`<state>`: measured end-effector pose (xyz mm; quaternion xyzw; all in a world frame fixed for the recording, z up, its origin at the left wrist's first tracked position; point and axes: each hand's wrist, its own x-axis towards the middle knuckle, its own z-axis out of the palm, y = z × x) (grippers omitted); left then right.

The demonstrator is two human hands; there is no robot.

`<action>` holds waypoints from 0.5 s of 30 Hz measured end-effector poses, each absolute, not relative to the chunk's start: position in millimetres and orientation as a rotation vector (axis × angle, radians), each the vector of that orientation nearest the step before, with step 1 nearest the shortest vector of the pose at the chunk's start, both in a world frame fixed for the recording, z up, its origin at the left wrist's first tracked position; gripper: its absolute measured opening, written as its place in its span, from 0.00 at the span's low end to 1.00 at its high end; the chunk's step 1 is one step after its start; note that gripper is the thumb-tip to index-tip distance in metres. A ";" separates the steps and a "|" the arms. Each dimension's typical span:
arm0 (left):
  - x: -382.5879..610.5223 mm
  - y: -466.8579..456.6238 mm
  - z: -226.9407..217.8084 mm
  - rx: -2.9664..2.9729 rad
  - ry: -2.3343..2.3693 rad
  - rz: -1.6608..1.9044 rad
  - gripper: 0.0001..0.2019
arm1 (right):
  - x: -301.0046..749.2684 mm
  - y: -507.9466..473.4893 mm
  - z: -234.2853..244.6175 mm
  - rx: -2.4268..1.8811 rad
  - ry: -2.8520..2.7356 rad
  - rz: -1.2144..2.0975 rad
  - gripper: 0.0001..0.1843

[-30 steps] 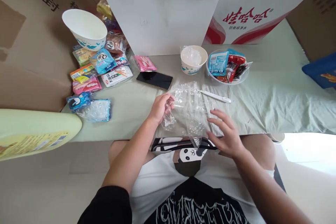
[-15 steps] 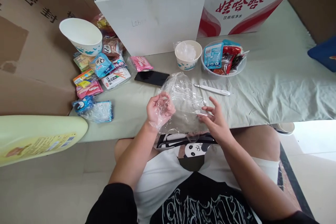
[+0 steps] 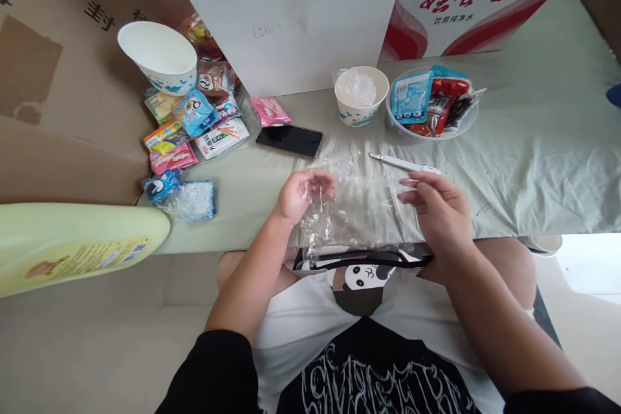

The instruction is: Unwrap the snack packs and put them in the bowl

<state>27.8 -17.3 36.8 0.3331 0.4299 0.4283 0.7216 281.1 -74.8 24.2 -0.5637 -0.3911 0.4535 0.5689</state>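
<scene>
Thin clear plastic film (image 3: 334, 217) is spread out low over the cloth, between my two hands. My left hand (image 3: 303, 195) curls its fingers around the film's left side. On the right, the fingers of my right hand (image 3: 439, 207) are pinched together at the film's right edge, which is hard to make out. Just beyond the right fingertips lies a white-handled craft knife (image 3: 405, 163). A black phone (image 3: 290, 141) rests past my left hand. Behind the film stands a paper bowl (image 3: 361, 97) with crumpled clear plastic inside.
A clear plastic bowl (image 3: 395, 118) holds several snack packets. Left are a tilted paper bucket (image 3: 160, 58), wrapped snacks (image 3: 223, 137), a pink packet (image 3: 270, 110) and a pale yellow bottle (image 3: 82, 246). White cartons (image 3: 301, 32) stand at the back. The cloth-covered table's front edge borders my lap.
My right hand has moved right, away from my left, and its fingers have closed. The bunched film now lies stretched flatter and lower. The view has shifted slightly.
</scene>
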 end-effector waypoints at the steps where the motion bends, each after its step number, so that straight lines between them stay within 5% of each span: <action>1: 23.9 -14.2 34.7 0.762 1.034 0.996 0.16 | 284.5 -68.3 29.2 -1.329 -0.906 1.025 0.07; 10: -3.8 4.6 5.8 1.151 1.506 1.460 0.21 | 297.1 -18.6 21.3 -1.354 -1.211 0.912 0.19; 15: -12.8 8.1 -7.3 1.364 1.281 1.572 0.24 | 302.5 -24.5 3.4 -1.556 -1.576 0.478 0.06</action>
